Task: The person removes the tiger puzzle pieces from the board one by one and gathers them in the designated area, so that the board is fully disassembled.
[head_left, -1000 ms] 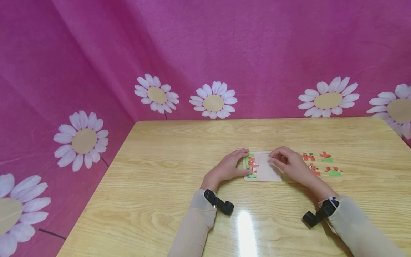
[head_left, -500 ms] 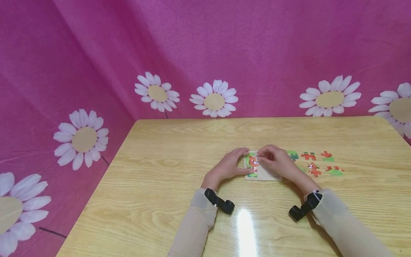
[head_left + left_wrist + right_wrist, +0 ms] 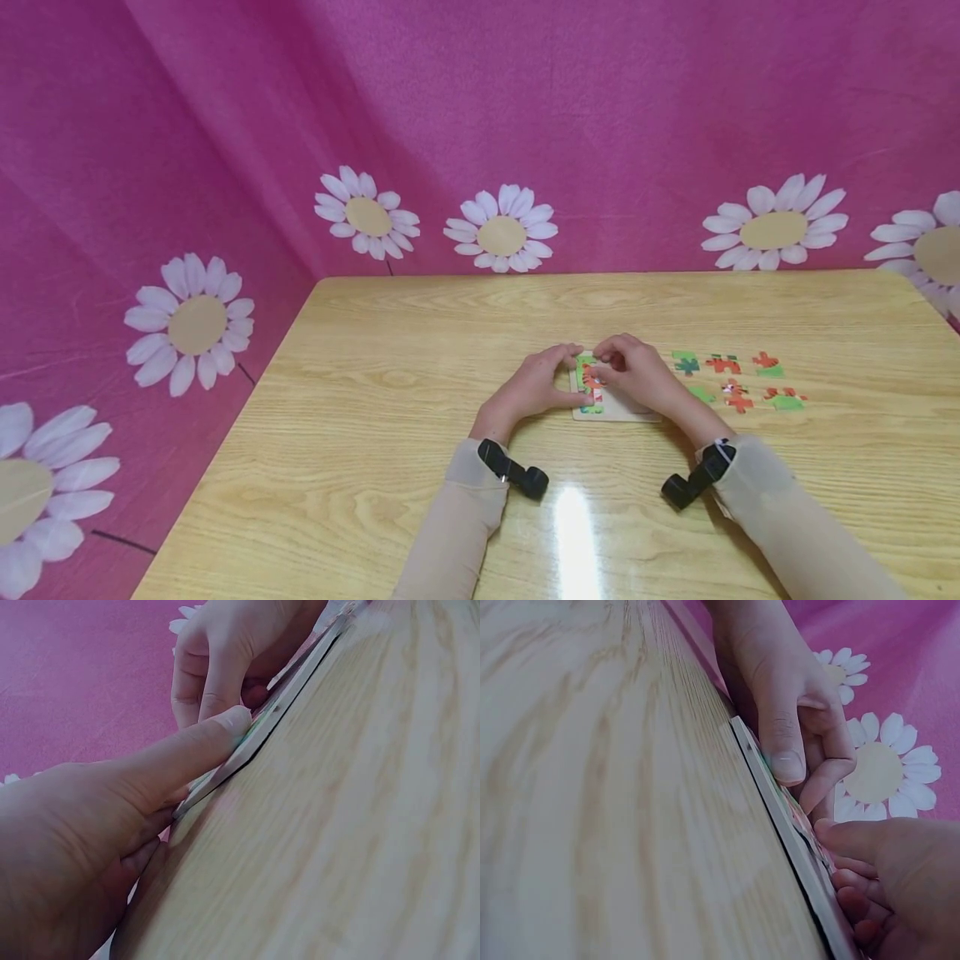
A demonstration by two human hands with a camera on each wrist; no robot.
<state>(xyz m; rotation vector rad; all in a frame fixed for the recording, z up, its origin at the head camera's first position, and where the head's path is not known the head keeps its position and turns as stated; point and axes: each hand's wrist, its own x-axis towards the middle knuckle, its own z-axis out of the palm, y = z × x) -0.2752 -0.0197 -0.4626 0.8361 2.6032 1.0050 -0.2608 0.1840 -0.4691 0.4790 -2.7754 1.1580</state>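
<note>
A small puzzle board (image 3: 621,408) lies flat on the table, with red and green pieces (image 3: 588,379) along its left side. My left hand (image 3: 528,385) grips the board's left end, thumb on its face near the front corner and fingers at the far corner. Over the board's upper middle, my right hand (image 3: 643,377) has thumb and fingertips together, pinching what seems to be a puzzle piece, mostly hidden by the fingers. In the right wrist view the right thumb (image 3: 855,836) sits low at the board's surface, close to the left thumb (image 3: 784,750).
Several loose puzzle pieces (image 3: 735,396) lie in two rows right of the board, some near the right wrist. The wooden table (image 3: 375,400) meets a pink curtain (image 3: 600,125) with daisies at its back and left. Both wrists wear black straps with cameras.
My right hand has moved left across the board to the pieces at its left side, uncovering loose pieces on the right. The left hand keeps its hold on the board.
</note>
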